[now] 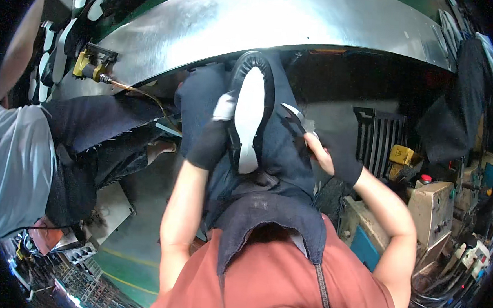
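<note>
A black shoe upper (pixel 253 70), gathered in pleats round the toe, rests upside down on my lap with its toe pointing away. Its long white underside (pixel 250 112) faces up. My left hand (pixel 210 140), in a black glove with white over a fingertip, grips the shoe's left side. To the right of the shoe, my right hand (pixel 334 156) is closed round a tool with a curved, shiny metal head (pixel 295 116). That tool is apart from the shoe, and its exact kind is unclear. Bare fingers show from the right glove.
A shiny metal bench (pixel 209 19) curves across the far side. On its left lies a yellow-and-black air tool (pixel 91 65) with a hose. Another person (pixel 17 162) sits at the left. A control box (pixel 432 210) with a red button and a slatted black crate (pixel 377 134) stand right.
</note>
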`<move>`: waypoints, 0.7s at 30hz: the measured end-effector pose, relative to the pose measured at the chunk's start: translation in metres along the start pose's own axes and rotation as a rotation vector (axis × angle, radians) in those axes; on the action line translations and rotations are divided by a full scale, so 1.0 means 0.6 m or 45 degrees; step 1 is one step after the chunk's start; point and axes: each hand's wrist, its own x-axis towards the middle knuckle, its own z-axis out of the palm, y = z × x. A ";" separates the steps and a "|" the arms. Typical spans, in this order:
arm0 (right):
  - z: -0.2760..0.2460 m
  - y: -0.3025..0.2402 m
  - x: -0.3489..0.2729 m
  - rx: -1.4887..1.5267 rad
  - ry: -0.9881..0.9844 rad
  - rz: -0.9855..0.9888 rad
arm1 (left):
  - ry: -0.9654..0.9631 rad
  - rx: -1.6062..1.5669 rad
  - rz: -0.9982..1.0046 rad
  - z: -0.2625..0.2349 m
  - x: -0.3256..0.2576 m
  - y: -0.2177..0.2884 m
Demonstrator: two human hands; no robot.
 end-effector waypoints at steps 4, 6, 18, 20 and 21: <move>0.018 -0.018 -0.024 -0.021 -0.050 0.009 | 0.219 1.193 0.364 0.014 -0.009 -0.025; 0.002 -0.081 -0.018 -0.259 -0.046 -0.466 | -0.152 1.307 0.413 -0.044 -0.011 -0.043; 0.135 0.045 -0.029 0.542 0.235 0.240 | -0.402 0.486 -0.141 -0.140 0.037 -0.054; 0.166 0.045 -0.047 0.599 0.410 0.213 | -0.366 0.863 0.102 -0.199 0.048 -0.088; 0.175 0.064 -0.051 0.590 0.432 0.211 | -0.246 0.398 -0.045 -0.183 0.027 -0.079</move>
